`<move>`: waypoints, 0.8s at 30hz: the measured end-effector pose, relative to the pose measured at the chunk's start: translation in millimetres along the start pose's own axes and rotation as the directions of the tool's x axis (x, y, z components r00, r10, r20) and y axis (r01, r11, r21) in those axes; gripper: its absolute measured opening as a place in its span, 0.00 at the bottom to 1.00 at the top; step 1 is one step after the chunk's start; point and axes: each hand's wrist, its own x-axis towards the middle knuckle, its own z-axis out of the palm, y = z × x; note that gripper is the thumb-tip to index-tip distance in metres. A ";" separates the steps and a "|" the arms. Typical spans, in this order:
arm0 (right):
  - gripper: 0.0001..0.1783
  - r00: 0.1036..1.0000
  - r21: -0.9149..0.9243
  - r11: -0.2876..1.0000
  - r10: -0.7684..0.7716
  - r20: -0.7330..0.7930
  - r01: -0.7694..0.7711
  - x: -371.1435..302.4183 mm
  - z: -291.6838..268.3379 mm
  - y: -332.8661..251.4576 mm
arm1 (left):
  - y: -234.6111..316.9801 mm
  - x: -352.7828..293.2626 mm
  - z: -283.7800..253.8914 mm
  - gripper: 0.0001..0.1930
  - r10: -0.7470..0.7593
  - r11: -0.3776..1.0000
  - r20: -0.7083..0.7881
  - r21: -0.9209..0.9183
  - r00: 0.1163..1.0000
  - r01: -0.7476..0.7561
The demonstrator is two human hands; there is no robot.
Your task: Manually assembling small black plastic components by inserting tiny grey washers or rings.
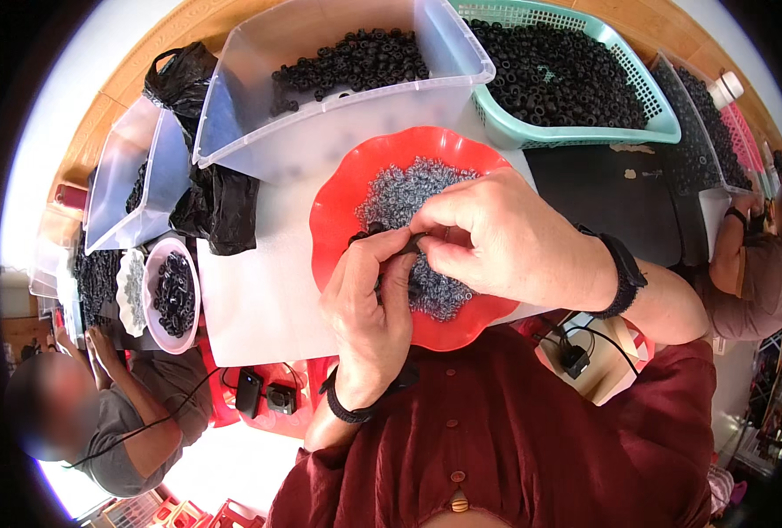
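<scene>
Over the red scalloped plastic bowl (pixel 327 211) on the white-topped desk (pixel 254 304), the left hand (pixel 364 308) and right hand (pixel 523 238) meet fingertip to fingertip, both grips pinched narrow on a small black piece (pixel 420 239), mostly hidden. Tiny translucent grey pieces (pixel 397 189) fill the bowl. Beyond the bowl stands a translucent rectangular plastic bin (pixel 347 123); to its far right, a turquoise perforated plastic basket (pixel 576 135).

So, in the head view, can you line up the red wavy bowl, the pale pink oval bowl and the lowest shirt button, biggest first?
1. Red wavy bowl
2. Pale pink oval bowl
3. Lowest shirt button
</scene>
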 end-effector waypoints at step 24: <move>0.21 0.955 -0.266 0.960 -0.159 -0.251 0.090 -17.5 23.8 -9.8 | 8.2 -0.5 4.3 0.08 -0.471 0.354 0.279 -0.810 0.837 0.469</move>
